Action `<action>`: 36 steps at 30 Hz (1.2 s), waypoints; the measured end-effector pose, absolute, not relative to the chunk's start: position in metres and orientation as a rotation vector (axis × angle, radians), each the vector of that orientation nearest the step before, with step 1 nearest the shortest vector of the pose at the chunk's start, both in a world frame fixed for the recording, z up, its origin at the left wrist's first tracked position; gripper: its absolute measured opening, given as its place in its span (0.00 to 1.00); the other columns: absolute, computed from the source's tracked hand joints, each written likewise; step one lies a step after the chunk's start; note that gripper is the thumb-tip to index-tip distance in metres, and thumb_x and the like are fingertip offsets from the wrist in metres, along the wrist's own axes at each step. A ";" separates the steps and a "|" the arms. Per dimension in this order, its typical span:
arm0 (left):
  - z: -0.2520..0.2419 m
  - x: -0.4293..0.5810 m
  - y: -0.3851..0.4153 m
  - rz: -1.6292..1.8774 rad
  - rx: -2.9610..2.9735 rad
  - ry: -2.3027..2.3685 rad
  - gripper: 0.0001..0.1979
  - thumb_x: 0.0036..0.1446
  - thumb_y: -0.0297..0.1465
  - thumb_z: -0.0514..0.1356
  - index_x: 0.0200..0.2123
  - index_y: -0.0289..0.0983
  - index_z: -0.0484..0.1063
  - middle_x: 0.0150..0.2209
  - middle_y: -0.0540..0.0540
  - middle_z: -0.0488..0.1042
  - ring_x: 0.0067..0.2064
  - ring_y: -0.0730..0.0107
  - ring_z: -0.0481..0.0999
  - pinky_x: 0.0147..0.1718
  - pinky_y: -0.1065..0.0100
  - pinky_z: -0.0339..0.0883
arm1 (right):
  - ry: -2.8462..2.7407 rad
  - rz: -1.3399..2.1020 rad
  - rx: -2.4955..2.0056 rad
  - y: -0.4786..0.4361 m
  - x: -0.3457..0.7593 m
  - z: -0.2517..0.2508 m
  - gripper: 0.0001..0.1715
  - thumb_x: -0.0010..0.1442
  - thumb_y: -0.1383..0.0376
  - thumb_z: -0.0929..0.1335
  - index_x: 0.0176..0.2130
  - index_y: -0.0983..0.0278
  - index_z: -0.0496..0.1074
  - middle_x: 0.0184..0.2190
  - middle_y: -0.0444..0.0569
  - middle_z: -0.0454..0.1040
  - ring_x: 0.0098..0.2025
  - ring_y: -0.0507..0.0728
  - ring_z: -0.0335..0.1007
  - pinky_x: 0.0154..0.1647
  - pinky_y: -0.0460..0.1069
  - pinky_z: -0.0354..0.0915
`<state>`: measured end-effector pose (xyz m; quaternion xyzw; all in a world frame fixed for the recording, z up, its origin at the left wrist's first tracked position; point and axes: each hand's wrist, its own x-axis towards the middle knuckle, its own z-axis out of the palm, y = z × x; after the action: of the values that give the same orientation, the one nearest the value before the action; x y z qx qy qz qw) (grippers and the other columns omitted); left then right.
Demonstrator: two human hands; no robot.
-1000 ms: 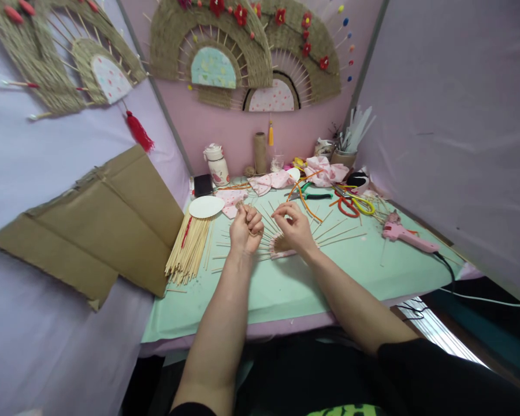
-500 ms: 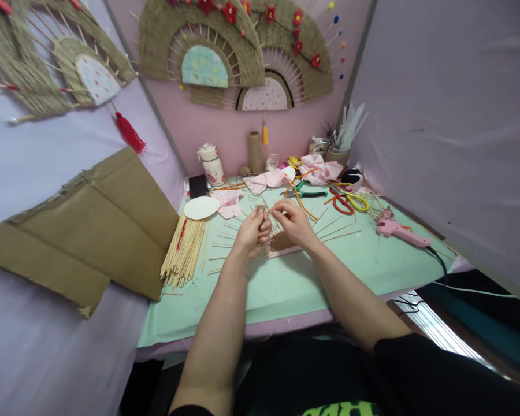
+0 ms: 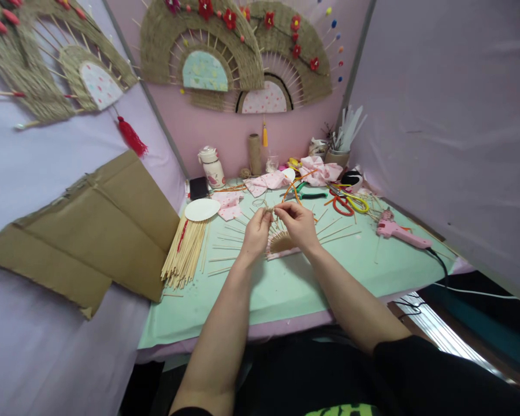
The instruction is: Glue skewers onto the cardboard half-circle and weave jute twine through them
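Observation:
My left hand (image 3: 256,232) and my right hand (image 3: 297,224) meet above a half-made fan (image 3: 281,244) of thin sticks spread on the mint table mat (image 3: 294,283). Both hands pinch a thin strand of twine (image 3: 270,212) between their fingertips, just over the fan's woven middle. The fan's sticks (image 3: 225,247) radiate out to the left and right under my hands. Part of the fan's centre is hidden by my right hand.
A bundle of bamboo sticks (image 3: 186,249) and a white oval card (image 3: 201,209) lie left. Cardboard (image 3: 86,225) leans on the left wall. A pink glue gun (image 3: 398,232), scissors (image 3: 344,203), fabric scraps (image 3: 320,170), a bottle (image 3: 211,166) and finished fans (image 3: 238,58) fill the back.
My two hands have come together from slightly apart and now pinch the twine at one spot above the fan. The view has shifted a little.

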<state>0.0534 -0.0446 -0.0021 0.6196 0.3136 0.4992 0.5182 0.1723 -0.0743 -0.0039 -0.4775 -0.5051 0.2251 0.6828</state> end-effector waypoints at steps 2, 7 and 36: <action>-0.003 0.053 -0.044 1.280 1.666 0.767 0.14 0.63 0.35 0.55 0.25 0.37 0.61 0.23 0.53 0.60 0.25 0.76 0.59 0.26 0.73 0.55 | -1.097 0.570 -1.037 -0.076 0.170 -0.001 0.09 0.53 0.59 0.71 0.30 0.62 0.75 0.26 0.44 0.74 0.30 0.52 0.67 0.35 0.49 0.64; -0.003 0.053 -0.047 1.441 1.861 0.796 0.12 0.66 0.35 0.49 0.30 0.37 0.63 0.29 0.50 0.66 0.33 0.71 0.65 0.34 0.69 0.59 | -1.039 0.618 -0.967 -0.075 0.162 -0.001 0.10 0.51 0.58 0.73 0.29 0.62 0.76 0.29 0.44 0.73 0.34 0.52 0.68 0.39 0.49 0.64; -0.004 0.055 -0.050 1.225 1.457 0.608 0.15 0.59 0.43 0.58 0.29 0.37 0.64 0.23 0.54 0.59 0.23 0.78 0.56 0.21 0.75 0.50 | -1.323 0.440 -1.079 -0.087 0.175 0.017 0.08 0.58 0.61 0.68 0.34 0.62 0.76 0.33 0.47 0.75 0.36 0.54 0.71 0.36 0.49 0.66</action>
<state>0.0548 -0.0497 -0.0042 0.6132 0.2558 0.5156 0.5410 0.1750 -0.0870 0.0169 -0.4724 -0.5791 0.1926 0.6359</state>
